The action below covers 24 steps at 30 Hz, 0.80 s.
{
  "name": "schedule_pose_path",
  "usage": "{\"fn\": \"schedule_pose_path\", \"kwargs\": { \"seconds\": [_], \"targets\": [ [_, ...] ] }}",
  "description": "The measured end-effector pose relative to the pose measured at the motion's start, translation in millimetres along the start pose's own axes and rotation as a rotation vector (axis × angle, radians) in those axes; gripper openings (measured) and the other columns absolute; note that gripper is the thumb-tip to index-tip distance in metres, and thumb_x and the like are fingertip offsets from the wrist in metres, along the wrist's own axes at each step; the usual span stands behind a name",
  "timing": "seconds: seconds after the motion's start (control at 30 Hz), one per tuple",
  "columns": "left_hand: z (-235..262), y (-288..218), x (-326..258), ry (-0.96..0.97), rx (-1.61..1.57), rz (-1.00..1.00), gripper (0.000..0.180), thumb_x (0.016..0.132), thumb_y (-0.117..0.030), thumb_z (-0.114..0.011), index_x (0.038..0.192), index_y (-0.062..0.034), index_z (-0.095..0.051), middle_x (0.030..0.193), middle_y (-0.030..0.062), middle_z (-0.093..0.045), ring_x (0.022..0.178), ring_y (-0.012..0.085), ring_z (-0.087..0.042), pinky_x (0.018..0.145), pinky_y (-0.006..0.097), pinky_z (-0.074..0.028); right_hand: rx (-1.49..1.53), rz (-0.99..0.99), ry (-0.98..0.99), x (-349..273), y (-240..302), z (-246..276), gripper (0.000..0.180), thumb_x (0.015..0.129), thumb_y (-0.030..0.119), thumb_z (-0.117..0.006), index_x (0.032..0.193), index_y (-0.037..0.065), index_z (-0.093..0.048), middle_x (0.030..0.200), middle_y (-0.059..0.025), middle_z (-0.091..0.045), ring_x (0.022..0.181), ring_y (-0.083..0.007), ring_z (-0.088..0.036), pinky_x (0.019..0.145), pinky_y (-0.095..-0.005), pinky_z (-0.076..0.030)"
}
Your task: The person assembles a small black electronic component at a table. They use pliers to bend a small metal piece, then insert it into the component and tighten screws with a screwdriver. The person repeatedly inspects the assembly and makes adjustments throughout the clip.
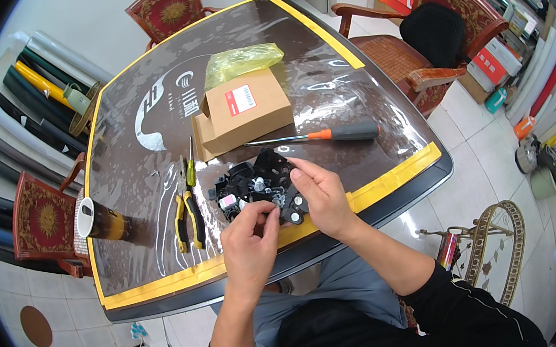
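Note:
A black plastic mechanical assembly (245,177) with silvery metal parts and a small pink-and-white patch lies near the table's front edge. My right hand (325,202) holds its right side, thumb and fingers closed on the black housing. At the front of the assembly, my left hand (250,243) pinches thumb and forefinger together; whatever is between them is too small to make out. Left of my hands lie pliers (189,219) with yellow-and-black handles and a small screwdriver (191,171) with a yellow-green handle. Behind the assembly rests a larger screwdriver (349,132) with an orange-and-grey handle.
An opened cardboard box (250,114) and a yellow plastic bag (243,62) sit farther back on the film-covered table (152,168). A paper cup (96,220) stands at the left edge. Chairs (438,36) surround the table; rolls of film (22,122) line the left wall.

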<state>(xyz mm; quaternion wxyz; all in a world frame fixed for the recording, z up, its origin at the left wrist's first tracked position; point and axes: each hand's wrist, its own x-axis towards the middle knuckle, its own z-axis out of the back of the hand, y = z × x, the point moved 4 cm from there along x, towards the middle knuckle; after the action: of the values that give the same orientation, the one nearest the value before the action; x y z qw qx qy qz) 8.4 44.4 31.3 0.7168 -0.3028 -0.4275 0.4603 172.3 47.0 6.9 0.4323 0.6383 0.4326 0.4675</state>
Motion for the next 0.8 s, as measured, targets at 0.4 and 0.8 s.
{"fn": "schedule_pose_path", "kwargs": {
  "seconds": [0.4, 0.8],
  "targets": [
    [3, -10, 6, 0.056, 0.099, -0.055, 0.011, 0.090, 0.001, -0.077, 0.099, -0.0005, -0.071, 0.066, 0.0031, -0.064, 0.057, 0.0084, -0.058, 0.054, 0.025, -0.046, 0.009, 0.033, -0.009, 1, -6, 0, 0.039, 0.112, 0.021, -0.052, 0.134, -0.010, -0.061, 0.095, -0.0021, -0.068, 0.087, -0.0060, -0.057, 0.076, -0.0244, -0.049],
    [-8, 10, 1, 0.019, -0.025, -0.079, 0.013, 0.093, 0.004, -0.075, 0.103, 0.0019, -0.068, 0.069, -0.0020, -0.064, 0.060, -0.0009, -0.055, 0.053, 0.019, -0.045, 0.043, -0.017, -0.024, 1, -10, 5, 0.040, 0.111, 0.022, -0.055, 0.134, -0.010, -0.062, 0.092, 0.0011, -0.064, 0.084, -0.0049, -0.053, 0.075, -0.0224, -0.046]
  ]
}}
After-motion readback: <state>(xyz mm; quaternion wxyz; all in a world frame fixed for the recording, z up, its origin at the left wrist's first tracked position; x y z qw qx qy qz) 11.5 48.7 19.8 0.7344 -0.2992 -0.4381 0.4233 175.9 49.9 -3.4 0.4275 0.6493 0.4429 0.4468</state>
